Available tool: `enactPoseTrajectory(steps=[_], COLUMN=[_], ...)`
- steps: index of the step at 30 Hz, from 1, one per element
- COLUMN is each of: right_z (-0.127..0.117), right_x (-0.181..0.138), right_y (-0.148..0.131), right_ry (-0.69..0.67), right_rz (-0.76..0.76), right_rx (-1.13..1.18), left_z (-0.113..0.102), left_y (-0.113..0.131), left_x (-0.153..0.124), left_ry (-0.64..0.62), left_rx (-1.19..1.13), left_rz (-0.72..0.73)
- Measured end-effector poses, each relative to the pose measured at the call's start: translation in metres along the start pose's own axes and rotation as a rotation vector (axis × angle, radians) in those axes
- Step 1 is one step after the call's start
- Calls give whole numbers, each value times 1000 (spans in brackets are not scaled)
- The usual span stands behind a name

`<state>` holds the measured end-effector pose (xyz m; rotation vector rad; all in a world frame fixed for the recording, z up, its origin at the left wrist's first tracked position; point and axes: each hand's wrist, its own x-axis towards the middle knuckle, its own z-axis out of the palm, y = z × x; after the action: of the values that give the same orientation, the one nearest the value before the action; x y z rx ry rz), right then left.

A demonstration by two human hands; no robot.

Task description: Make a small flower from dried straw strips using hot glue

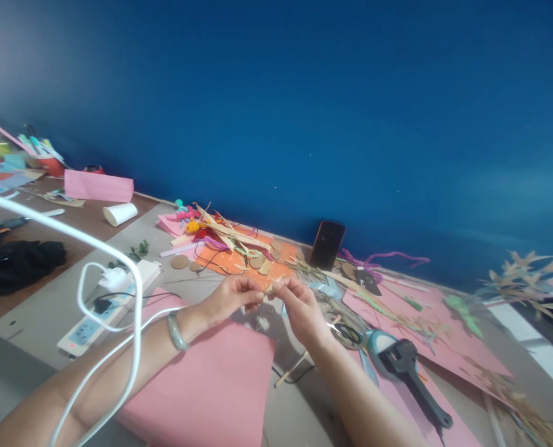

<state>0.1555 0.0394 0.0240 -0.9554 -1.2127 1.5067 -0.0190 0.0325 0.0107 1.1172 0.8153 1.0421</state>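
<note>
My left hand (243, 293), with a pale green bangle (178, 332) on its wrist, pinches one end of a small tan piece (269, 288). My right hand (299, 307) pinches the other end, close beside the left. The piece looks like dry leaf or straw, but the fingers cover most of it. Beneath the left forearm lies a pink paper sheet (220, 385). An orange sheet (215, 259) with dried strips and round tan discs (256, 262) is just beyond the hands. Scissors (348, 334) and a black-handled glue gun (414, 379) lie right of my right hand.
A white cable (139, 298) loops across the left forearm near a power strip (111, 310). A phone (327, 244) leans against the blue wall (304, 124). A paper cup (120, 214) lies on its side at left. Dried stems (397, 316) rest on pink paper at right.
</note>
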Motion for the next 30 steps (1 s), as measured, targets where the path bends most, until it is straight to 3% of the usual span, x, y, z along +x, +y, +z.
enactPoseTrajectory(steps=[18, 30], right_z=[2, 5], right_x=[1, 0], right_y=[10, 14], right_ry=[107, 62], right_rz=[-90, -96], right_rx=[-50, 12], left_z=[1, 2], left_y=[-4, -8], left_x=[0, 2], left_ry=[21, 83], left_rx=[-85, -214], left_rz=[-33, -31])
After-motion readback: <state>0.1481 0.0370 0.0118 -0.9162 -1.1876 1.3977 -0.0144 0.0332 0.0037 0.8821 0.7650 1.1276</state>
